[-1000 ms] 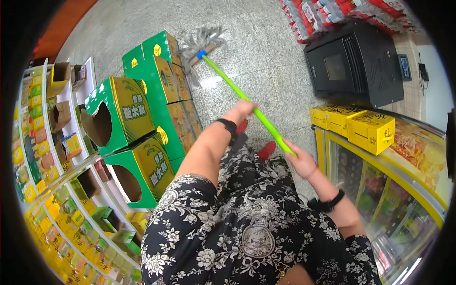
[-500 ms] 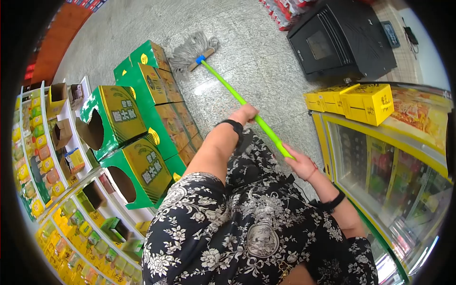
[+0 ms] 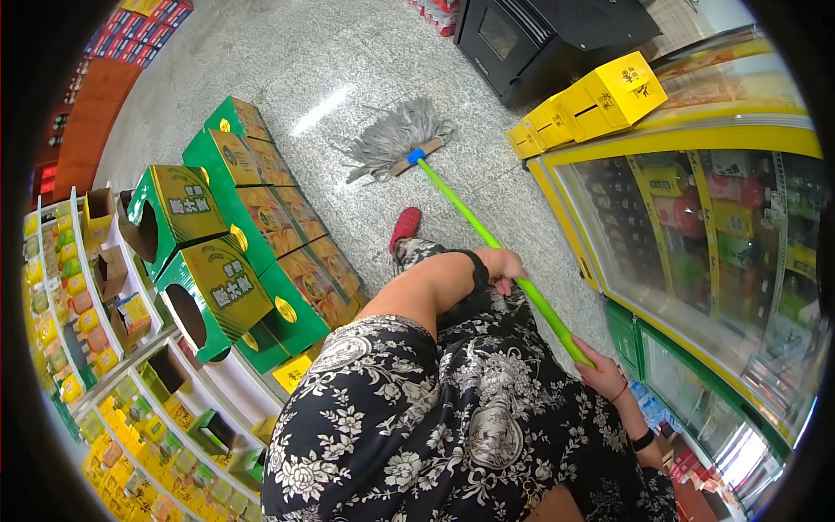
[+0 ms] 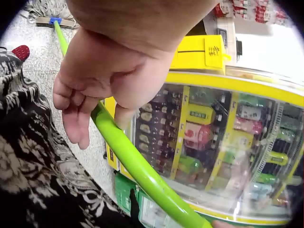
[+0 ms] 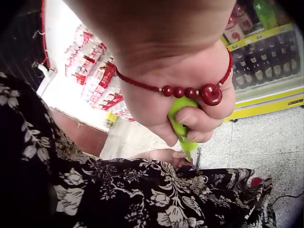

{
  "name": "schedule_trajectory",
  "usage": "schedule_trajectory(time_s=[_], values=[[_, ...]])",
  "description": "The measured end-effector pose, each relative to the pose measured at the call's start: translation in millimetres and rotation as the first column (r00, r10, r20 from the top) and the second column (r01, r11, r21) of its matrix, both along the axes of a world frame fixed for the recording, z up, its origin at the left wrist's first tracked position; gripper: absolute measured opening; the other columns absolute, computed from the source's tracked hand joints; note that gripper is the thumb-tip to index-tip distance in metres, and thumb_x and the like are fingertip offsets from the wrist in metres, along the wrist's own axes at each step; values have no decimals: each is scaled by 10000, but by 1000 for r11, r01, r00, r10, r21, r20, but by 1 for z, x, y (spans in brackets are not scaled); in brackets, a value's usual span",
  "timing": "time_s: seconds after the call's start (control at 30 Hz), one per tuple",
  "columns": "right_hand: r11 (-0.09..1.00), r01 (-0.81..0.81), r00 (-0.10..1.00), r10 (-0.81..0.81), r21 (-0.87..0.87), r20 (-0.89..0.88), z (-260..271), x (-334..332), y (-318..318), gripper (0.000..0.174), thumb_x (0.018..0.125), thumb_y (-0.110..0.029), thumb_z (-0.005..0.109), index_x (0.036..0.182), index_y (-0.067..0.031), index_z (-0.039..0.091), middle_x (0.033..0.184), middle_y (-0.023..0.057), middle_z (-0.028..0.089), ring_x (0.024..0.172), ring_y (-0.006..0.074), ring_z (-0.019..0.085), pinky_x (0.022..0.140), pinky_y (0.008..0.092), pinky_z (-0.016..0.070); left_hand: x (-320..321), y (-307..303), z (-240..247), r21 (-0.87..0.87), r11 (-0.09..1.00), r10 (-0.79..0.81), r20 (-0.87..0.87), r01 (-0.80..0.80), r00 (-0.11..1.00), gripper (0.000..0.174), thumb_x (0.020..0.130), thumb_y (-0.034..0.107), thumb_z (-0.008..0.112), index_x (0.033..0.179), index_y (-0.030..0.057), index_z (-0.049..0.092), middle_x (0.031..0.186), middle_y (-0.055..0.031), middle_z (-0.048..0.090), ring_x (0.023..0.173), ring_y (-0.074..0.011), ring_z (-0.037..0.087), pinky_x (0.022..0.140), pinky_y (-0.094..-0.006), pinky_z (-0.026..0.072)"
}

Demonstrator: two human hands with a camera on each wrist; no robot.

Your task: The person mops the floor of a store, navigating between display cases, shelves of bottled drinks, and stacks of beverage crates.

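A mop with a lime-green handle (image 3: 470, 217), a blue joint and a grey string head (image 3: 396, 135) lies across the head view, its strands spread on the speckled floor. My left hand (image 3: 502, 268) holds the handle partway along. In the left wrist view, the left hand (image 4: 102, 76) has its thumb on one side of the handle (image 4: 137, 161) and its fingers on the other. Near the handle's top end, my right hand (image 3: 602, 370) grips it. The right wrist view shows the right hand's curled fingers (image 5: 197, 123) round the green end.
Green and yellow cartons (image 3: 261, 217) are stacked on the left, beside shelves of packaged goods (image 3: 104, 287). A glass-fronted, yellow-framed fridge (image 3: 687, 209) stands on the right with yellow boxes (image 3: 591, 100) on it. A black cabinet (image 3: 539, 43) stands beyond. A red shoe (image 3: 405, 224) shows on the floor.
The mop head has come nearer and rightward in the head view, its strands fanning out to the left. Both hands have shifted right and down with the handle. The red shoe has come back into view.
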State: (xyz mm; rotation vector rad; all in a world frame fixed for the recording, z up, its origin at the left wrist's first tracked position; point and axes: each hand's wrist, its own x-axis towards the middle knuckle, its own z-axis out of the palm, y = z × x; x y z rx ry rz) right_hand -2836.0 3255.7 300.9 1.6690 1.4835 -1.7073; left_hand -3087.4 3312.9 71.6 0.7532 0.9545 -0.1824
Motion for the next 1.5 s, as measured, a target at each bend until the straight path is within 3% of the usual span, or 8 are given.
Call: schedule_trajectory(time_s=[0.3,0.43,0.7,0.93,1.0,1.2,1.27,1.5], values=[[983,-110,993,115,144,-31,-59,-73,58,473,816,-118,545,1267,-226,451,626,-14,513,497,56,421,477,234,390,-58,24,-57,132,860,507,-107,-493,855,447,859,385,456,939,-38,576,649,-144,613,492,-235,594,454,-336,488],[991,-64,974,87,119,-207,-114,-183,131,480,829,-156,543,1286,-236,419,606,1,497,464,69,395,446,248,367,-159,71,-59,528,716,657,-286,-458,698,465,887,382,409,841,-37,605,647,-136,614,510,-222,604,491,-328,499],[973,-150,946,192,172,-260,-168,-312,213,482,871,-170,484,1328,-245,351,576,-23,435,465,72,395,438,223,354,-258,138,-45,445,639,768,-336,-627,545,414,868,410,438,868,34,612,754,-83,648,546,-167,619,390,-294,396],[898,-335,927,368,286,-69,-169,-210,161,498,871,-179,475,1339,-248,322,728,51,565,623,124,540,592,257,447,-186,111,-79,298,758,652,-368,-580,663,399,847,409,486,809,33,612,737,-72,639,525,-160,590,408,-305,390],[879,-300,926,362,371,-108,-181,-153,136,497,844,-259,494,1315,-275,337,923,205,605,835,319,599,741,357,448,-140,99,-69,275,803,596,-389,-529,702,408,846,404,494,802,14,607,692,-89,615,505,-176,570,417,-302,410],[902,-183,942,275,391,-192,-141,26,68,494,849,-238,484,1318,-290,339,998,198,597,892,263,603,771,326,449,19,57,-44,172,920,386,-254,-352,887,506,852,412,479,935,-81,555,701,-154,621,541,-226,619,510,-318,509],[973,-186,981,192,138,-28,-105,79,45,488,850,-237,483,1316,-279,348,1057,197,580,926,257,594,791,310,444,71,40,-15,78,986,161,-247,-146,956,537,817,459,503,916,-65,567,685,-116,622,531,-182,598,408,-295,424],[997,-56,998,53,59,46,-28,235,-50,494,832,-177,528,1303,-238,393,685,52,564,581,106,514,584,257,443,222,-6,-10,24,958,-287,28,286,958,642,808,529,462,1036,-68,521,748,-139,650,663,-204,646,444,-304,403]])
